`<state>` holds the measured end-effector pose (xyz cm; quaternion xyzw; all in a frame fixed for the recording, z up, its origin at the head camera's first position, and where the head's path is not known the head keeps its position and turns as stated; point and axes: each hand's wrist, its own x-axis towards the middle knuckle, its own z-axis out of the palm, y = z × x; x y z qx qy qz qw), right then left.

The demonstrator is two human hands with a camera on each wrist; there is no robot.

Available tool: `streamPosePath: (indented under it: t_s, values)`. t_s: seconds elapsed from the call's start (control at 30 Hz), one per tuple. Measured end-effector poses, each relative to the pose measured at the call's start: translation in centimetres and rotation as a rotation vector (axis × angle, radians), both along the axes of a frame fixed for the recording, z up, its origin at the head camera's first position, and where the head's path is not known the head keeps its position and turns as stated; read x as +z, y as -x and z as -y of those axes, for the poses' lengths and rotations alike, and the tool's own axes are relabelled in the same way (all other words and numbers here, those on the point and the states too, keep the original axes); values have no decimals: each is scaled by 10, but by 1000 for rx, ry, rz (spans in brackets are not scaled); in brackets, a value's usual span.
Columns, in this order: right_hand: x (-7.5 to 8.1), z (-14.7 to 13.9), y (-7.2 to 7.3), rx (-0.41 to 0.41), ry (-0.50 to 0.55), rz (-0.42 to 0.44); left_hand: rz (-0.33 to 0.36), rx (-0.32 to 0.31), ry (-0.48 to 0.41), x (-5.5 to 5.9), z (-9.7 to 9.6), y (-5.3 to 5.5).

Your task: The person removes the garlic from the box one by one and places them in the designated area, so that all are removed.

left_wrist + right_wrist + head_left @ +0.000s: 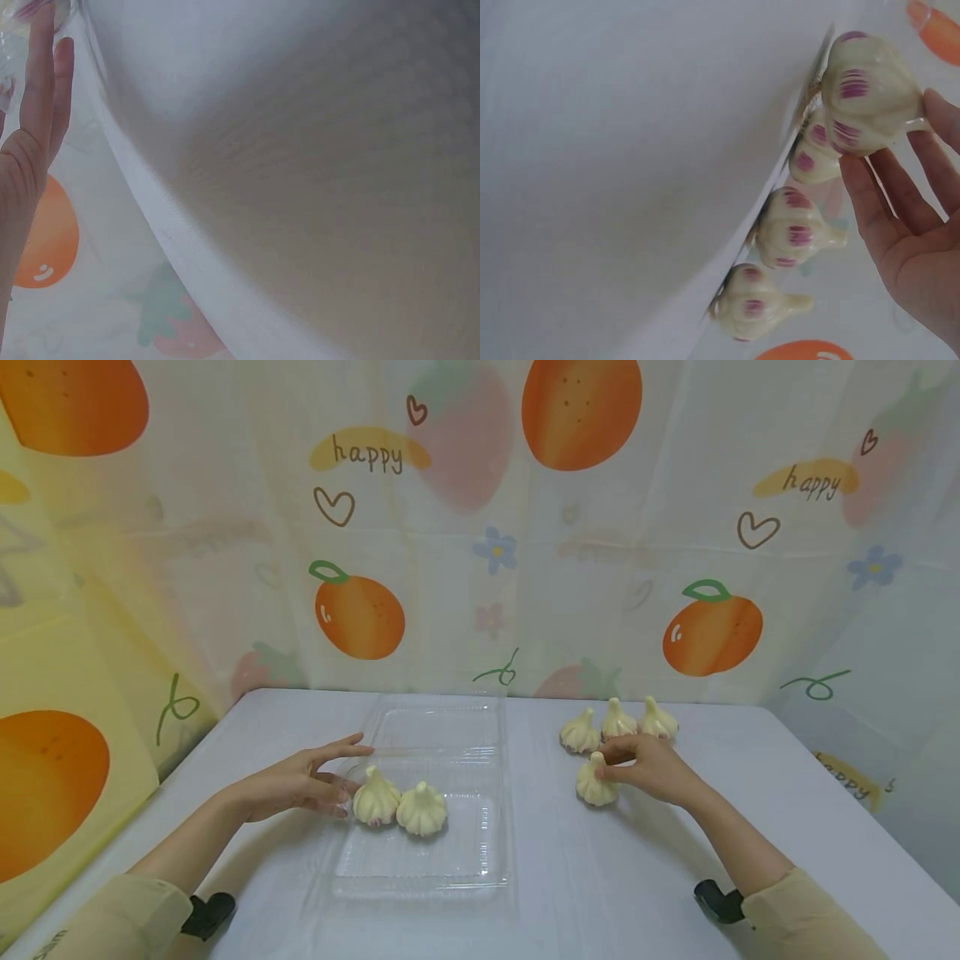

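My right hand (654, 768) pinches a garlic bulb (597, 780) between thumb and fingers. In the right wrist view this bulb (874, 94) shows purple streaks, and whether its base touches the table cannot be told. Just behind it in the head view stand a left bulb (580, 732), a middle bulb (617, 720) and a right bulb (659, 720). A clear plastic clamshell box (420, 881) lies with its lid folded back. Two garlic bulbs, a left one (377, 797) and a right one (422, 810), sit side by side in it. My left hand (296, 781) is at the box's left edge, fingers extended.
The box's lid (438, 727) lies flat toward the table's back edge. A white cloth covers the table (555, 877). Behind the table hangs a curtain (570, 552) printed with fruit, and a yellow cloth (67, 668) hangs at the left.
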<state>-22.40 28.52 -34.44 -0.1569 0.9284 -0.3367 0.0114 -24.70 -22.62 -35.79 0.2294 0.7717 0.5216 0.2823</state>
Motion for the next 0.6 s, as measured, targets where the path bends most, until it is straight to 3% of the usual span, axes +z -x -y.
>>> streamPosePath:
  t_s: [0.6]
  values:
    - [1, 3, 0, 17, -32, -29, -2, -3, 7, -1, 0, 0]
